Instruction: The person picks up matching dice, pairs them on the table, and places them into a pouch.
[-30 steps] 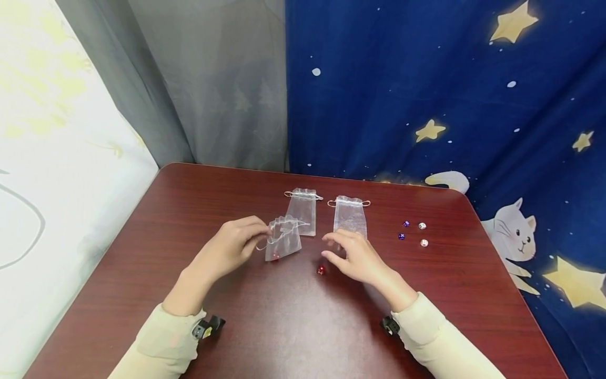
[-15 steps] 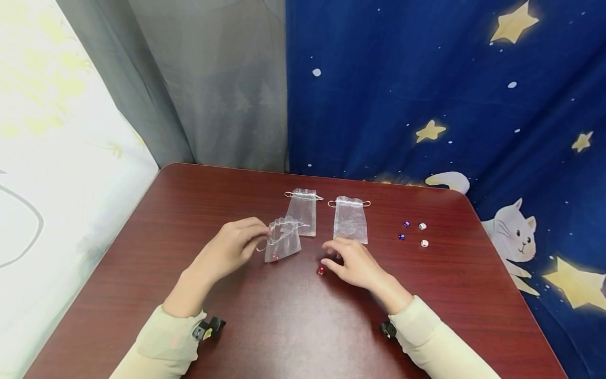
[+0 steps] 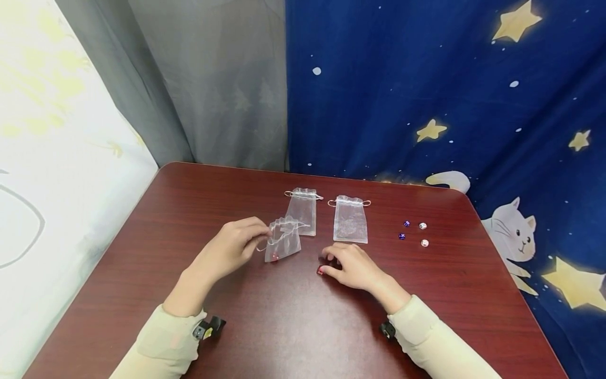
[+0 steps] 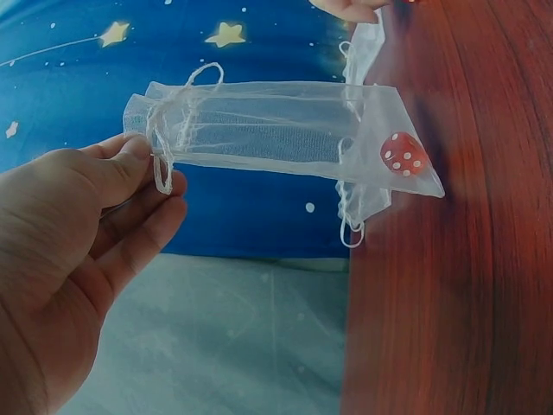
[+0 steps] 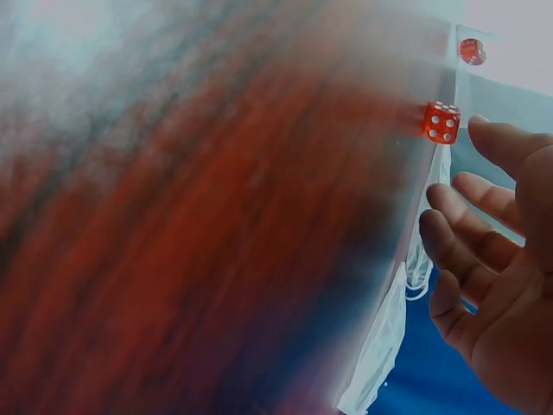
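Note:
My left hand (image 3: pixel 236 242) pinches the top edge of a sheer white drawstring pouch (image 4: pixel 259 130) between thumb and fingertips. A red die (image 4: pixel 403 154) with white dots shows through the mesh at the pouch's bottom corner. Another red die (image 5: pixel 441 123) lies on the table beside my right hand (image 3: pixel 352 265). In the right wrist view my right thumb tip is close to that die, and the other fingers are loosely bent with nothing between them. Whether the thumb touches the die I cannot tell.
Two more sheer pouches lie flat behind the hands, a left one (image 3: pixel 307 210) and a right one (image 3: pixel 350 221). To the right are two blue dice (image 3: pixel 402 236) and two white dice (image 3: pixel 424 243). Curtains (image 3: pixel 379 95) hang behind the brown table (image 3: pixel 303 337).
My right hand has moved slightly toward me, uncovering the right pouch, and its thumb has come up to the red die. The left hand and its pouch have stayed nearly still.

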The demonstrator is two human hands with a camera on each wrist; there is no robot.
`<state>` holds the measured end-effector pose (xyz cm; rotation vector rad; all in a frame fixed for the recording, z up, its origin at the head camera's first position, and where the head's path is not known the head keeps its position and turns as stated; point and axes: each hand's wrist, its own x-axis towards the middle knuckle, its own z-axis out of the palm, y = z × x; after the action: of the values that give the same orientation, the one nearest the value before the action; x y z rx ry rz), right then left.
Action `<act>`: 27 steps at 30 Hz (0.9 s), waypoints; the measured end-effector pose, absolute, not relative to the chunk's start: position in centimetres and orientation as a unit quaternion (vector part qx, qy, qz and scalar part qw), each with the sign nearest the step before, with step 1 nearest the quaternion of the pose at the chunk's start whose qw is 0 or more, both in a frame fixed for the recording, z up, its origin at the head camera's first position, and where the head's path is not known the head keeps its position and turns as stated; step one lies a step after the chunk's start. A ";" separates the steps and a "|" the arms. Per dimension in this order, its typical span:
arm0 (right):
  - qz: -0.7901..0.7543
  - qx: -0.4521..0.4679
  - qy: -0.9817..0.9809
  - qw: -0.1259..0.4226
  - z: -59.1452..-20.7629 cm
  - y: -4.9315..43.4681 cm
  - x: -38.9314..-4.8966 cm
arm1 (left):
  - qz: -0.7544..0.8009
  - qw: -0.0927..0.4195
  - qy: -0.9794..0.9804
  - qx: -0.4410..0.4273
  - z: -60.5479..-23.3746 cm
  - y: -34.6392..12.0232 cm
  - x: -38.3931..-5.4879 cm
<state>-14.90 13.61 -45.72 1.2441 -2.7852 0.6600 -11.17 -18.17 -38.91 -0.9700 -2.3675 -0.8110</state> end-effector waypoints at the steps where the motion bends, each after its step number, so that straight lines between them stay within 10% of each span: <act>1: 0.206 0.400 -0.893 0.008 -45.7 13.6 -14.9 | -0.294 0.226 -0.860 -0.351 -38.9 -18.2 -11.2; 27: 0.157 0.432 -0.888 0.019 -45.7 12.9 -14.6 | -0.293 0.223 -0.860 -0.352 -38.9 -17.9 -10.8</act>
<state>-14.55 12.95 -45.69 1.3421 -2.7562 0.4863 -10.85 -17.91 -38.89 -0.9732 -2.3764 -0.8090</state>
